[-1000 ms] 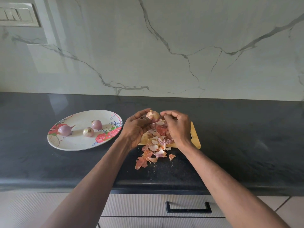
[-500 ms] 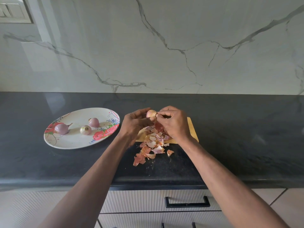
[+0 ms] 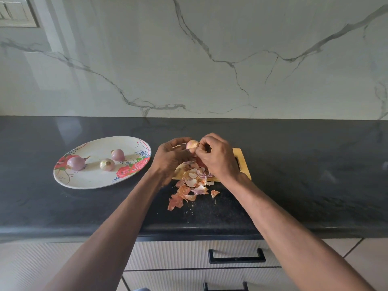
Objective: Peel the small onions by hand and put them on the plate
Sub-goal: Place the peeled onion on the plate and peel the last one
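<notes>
Cradling the small onion (image 3: 191,144) in your left hand (image 3: 171,157), your right hand (image 3: 216,157) pinches skin at its right end.

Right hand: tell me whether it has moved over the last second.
Yes. The right hand has shifted slightly left, away from the right edge of the cutting board, closing onto the onion in the left hand.
</notes>
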